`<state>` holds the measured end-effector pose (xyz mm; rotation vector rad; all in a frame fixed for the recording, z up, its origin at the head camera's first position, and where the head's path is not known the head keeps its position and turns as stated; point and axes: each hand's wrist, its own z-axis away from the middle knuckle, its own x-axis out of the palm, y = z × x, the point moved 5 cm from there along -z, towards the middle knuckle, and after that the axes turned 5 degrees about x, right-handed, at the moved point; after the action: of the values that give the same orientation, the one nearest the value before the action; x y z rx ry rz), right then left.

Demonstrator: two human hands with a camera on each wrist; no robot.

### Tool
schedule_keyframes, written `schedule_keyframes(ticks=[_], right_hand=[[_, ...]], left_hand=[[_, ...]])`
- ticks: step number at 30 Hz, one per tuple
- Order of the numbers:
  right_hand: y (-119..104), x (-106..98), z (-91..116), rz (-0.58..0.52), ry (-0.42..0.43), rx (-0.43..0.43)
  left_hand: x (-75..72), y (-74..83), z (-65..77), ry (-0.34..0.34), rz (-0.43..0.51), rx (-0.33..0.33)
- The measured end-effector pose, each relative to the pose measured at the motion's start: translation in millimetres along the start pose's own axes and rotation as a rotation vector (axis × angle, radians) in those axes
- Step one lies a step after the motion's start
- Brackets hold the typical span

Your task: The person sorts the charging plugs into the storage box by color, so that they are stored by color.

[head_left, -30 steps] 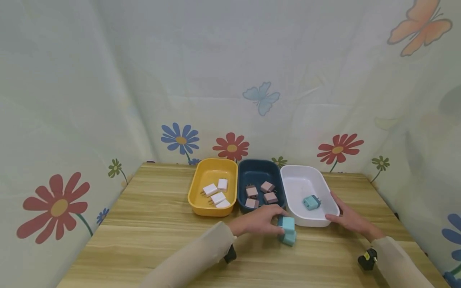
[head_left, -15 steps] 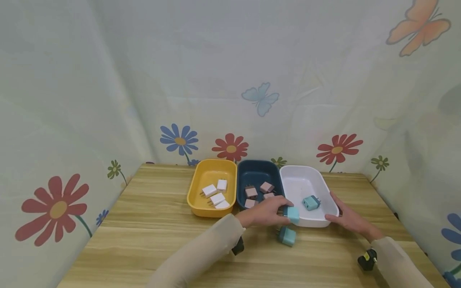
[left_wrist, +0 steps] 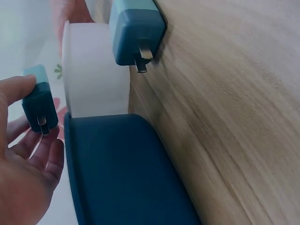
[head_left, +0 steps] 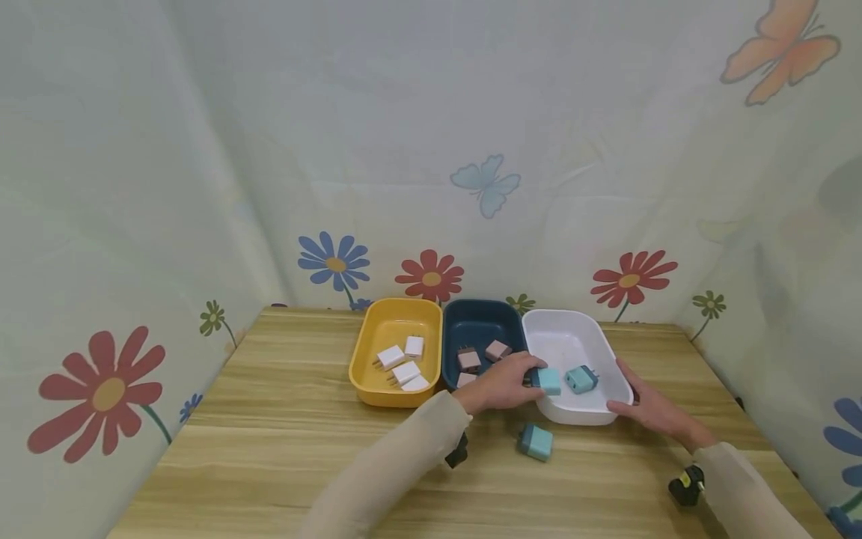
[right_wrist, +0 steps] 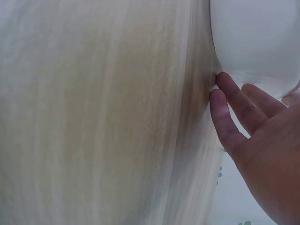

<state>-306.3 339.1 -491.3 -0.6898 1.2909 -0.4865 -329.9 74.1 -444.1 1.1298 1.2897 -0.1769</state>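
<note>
My left hand (head_left: pixel 501 384) pinches a teal and dark-blue charger plug (head_left: pixel 548 382) between thumb and fingers, over the near left rim of the white bin (head_left: pixel 554 340). In the left wrist view the held charger plug (left_wrist: pixel 41 105) has its metal prongs pointing away from the fingers. A similar teal charger plug (head_left: pixel 581 379) lies inside the white bin. Another teal charger plug (head_left: pixel 536 442) rests on the table in front of the bins. My right hand (head_left: pixel 656 410) touches the outer right side of the white bin, its fingers (right_wrist: pixel 241 105) extended along the wall.
Left of the white bin stand a dark-blue bin (head_left: pixel 481 313) with several pinkish charger plugs and a yellow bin (head_left: pixel 374 340) with several white ones. All three sit side by side on the wooden table (head_left: pixel 283 419). Behind hangs a flowered cloth (head_left: pixel 377 187).
My left hand has lifted the charger plug off the one beneath it and carried it up and over the white bin's edge. The right hand stays at the bin.
</note>
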Motion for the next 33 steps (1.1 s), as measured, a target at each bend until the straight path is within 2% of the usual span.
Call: schedule_keyframes(ticks=[8, 18, 33], right_hand=[[2.8, 0.6, -1.2, -0.008, 0.007, -0.024], [4.1, 0.6, -3.1, -0.013, 0.009, -0.019], [3.8, 1.7, -1.9, -0.011, 0.010, -0.015]], left_hand=[[5.4, -8.2, -7.9, 0.021, -0.012, -0.052], [3.8, -10.8, -16.0, 0.056, -0.026, -0.051], [4.2, -24.5, -25.3, 0.140, 0.026, -0.070]])
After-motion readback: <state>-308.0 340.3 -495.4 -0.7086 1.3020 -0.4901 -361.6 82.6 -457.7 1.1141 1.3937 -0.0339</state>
